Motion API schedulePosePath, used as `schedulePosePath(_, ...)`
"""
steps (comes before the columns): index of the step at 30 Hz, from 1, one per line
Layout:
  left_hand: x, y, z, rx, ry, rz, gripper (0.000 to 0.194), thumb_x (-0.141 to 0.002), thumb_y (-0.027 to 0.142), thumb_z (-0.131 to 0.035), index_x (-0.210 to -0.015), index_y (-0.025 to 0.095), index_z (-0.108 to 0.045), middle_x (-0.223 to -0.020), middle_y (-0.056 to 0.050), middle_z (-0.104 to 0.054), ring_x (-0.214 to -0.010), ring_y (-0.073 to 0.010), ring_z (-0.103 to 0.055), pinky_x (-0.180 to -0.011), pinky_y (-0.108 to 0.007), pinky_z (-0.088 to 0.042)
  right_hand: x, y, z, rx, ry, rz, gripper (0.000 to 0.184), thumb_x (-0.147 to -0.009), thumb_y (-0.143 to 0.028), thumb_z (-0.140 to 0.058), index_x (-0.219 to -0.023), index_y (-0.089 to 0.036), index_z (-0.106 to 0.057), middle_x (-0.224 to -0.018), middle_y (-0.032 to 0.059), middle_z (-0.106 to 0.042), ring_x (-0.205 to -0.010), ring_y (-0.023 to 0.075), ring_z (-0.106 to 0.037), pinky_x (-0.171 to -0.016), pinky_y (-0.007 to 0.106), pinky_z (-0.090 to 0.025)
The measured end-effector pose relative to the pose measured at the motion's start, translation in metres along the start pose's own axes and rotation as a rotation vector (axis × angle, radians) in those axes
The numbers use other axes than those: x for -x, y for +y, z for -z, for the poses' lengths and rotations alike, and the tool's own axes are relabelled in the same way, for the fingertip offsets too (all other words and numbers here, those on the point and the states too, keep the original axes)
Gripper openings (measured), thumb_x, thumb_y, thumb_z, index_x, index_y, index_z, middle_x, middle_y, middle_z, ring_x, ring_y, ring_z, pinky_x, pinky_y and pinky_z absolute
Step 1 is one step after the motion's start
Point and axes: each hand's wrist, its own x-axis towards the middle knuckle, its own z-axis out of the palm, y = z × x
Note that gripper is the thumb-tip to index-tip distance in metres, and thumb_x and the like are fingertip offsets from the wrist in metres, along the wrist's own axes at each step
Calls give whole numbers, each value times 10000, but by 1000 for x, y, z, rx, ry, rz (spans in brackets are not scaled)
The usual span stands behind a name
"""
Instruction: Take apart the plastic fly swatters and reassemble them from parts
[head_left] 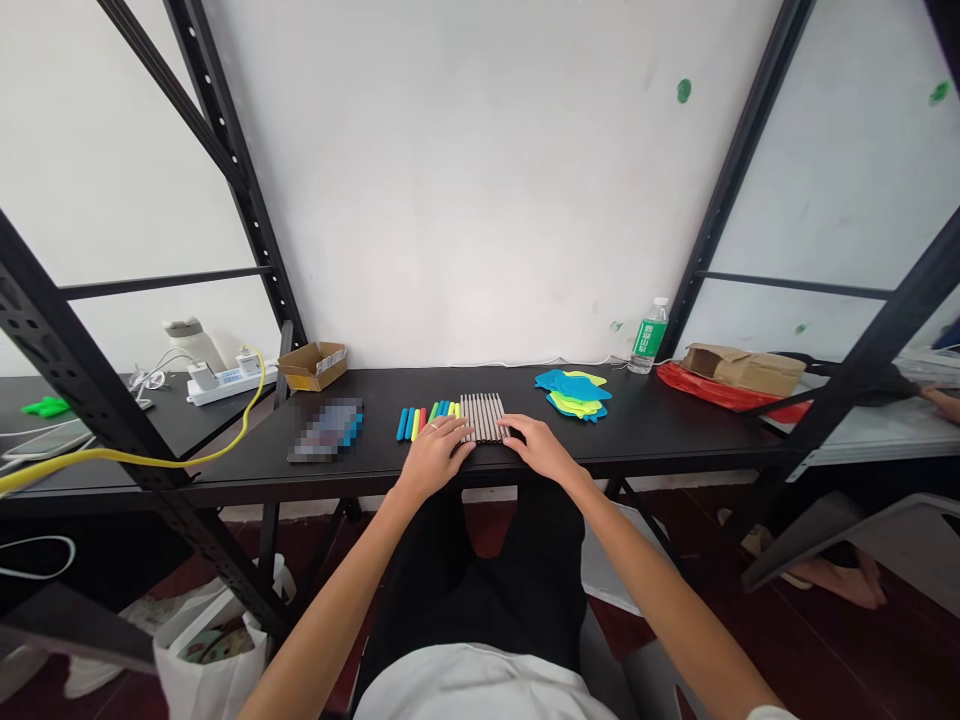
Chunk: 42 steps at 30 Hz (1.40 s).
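A row of slim grey sticks (482, 412) lies side by side on the black table, between my two hands. My left hand (441, 447) rests at the row's left edge with its fingers extended, partly covering some shorter coloured sticks. My right hand (543, 446) is at the right edge, fingertips at the outermost grey sticks, thumb and fingers apart. To the left, blue, yellow, red and green sticks (409, 424) lie in a loose row. What kind of sticks these are is too small to tell.
Blue and yellow flat pieces (576, 393) are piled at the right, near a water bottle (649, 338). An open cardboard box (313, 367) and a pixelated flat object (327, 430) are left. A yellow cable (217, 455) crosses the rack post. Another person's hand (943, 403) shows far right.
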Motion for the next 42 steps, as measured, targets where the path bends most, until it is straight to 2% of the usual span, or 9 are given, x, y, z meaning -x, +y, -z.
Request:
schedulePosePath(5, 17, -31, 26, -122, 55, 133, 342, -974, 300, -448, -1196, 225, -697, -1306, -74, -670, -1264, -279, -568, -1130, -475, -388, 0, 1, 0, -1, -7, -13, 347, -937, -202, -552, -1264, -250, -658, -1342, 86, -639, -1255, 265, -589, -1088, 453, -441)
schedulePosePath(8, 25, -60, 43, -216, 82, 342, 387, -942, 316, -468, -1234, 176, -681, -1333, -123, -647, -1250, -308, -579, -1091, -470, -429, 0, 2, -1, -2, -1, -16, 341, -936, -203, -554, -1257, -245, -660, -1344, 87, -638, -1259, 265, -586, -1092, 453, -437)
schedulePosePath(12, 39, -81, 53, -292, -56, 543, 447, -923, 367, -467, -1258, 149, -669, -1338, -164, -633, -1209, -361, -600, -976, -478, -506, 0, 2, -2, -5, 4, -8, 343, -927, -198, -566, -1252, -249, -663, -1336, 81, -645, -1255, 260, -589, -1096, 450, -434)
schedulePosePath(15, 40, -77, 52, -244, -91, 512, 398, -923, 356, -459, -1194, 196, -702, -1297, -111, -668, -1154, -330, -633, -942, -435, -526, 0, 2, -2, -3, 8, -12, 341, -925, -200, -571, -1249, -254, -664, -1331, 80, -647, -1248, 262, -594, -1091, 453, -437)
schedulePosePath(22, 33, -68, 51, -169, 66, 500, 382, -938, 374, -443, -1133, 199, -720, -1283, -101, -675, -1210, -309, -601, -1023, -416, -478, 0, -1, 0, 4, 0, -25, 338, -932, -198, -558, -1249, -249, -662, -1328, 80, -648, -1239, 265, -598, -1081, 452, -444)
schedulePosePath(29, 30, -62, 41, -56, -110, 482, 448, -957, 477, -428, -1257, 228, -649, -1359, -87, -635, -1228, -310, -600, -1009, -410, -486, 0, -1, -1, -3, 3, -27, 340, -932, -206, -561, -1252, -258, -664, -1328, 74, -648, -1241, 263, -596, -1087, 459, -440)
schedulePosePath(33, 25, -58, 31, -66, -166, 457, 567, -948, 559, -440, -1381, 217, -571, -1539, -134, -450, -1379, -361, -459, -1065, -476, -438, 0, -1, -1, 2, 11, -16, 335, -935, -203, -555, -1245, -260, -667, -1310, 79, -657, -1225, 262, -606, -1074, 452, -451)
schedulePosePath(37, 19, -72, 28, -22, -284, 386, 715, -923, 651, -435, -1505, 236, -435, -1628, -118, -287, -1482, -377, -278, -1123, -517, -370, 0, -2, -1, 0, 7, -9, 340, -935, -196, -548, -1248, -263, -664, -1305, 75, -659, -1219, 252, -609, -1071, 440, -454)
schedulePosePath(42, 3, -91, 25, 52, -386, 265, 817, -891, 729, -421, -1548, 248, -361, -1644, -85, -247, -1512, -342, -206, -1175, -466, -311, 0, 0, -1, 11, -1, -23, 339, -932, -197, -555, -1248, -253, -666, -1320, 79, -652, -1233, 257, -601, -1080, 446, -444)
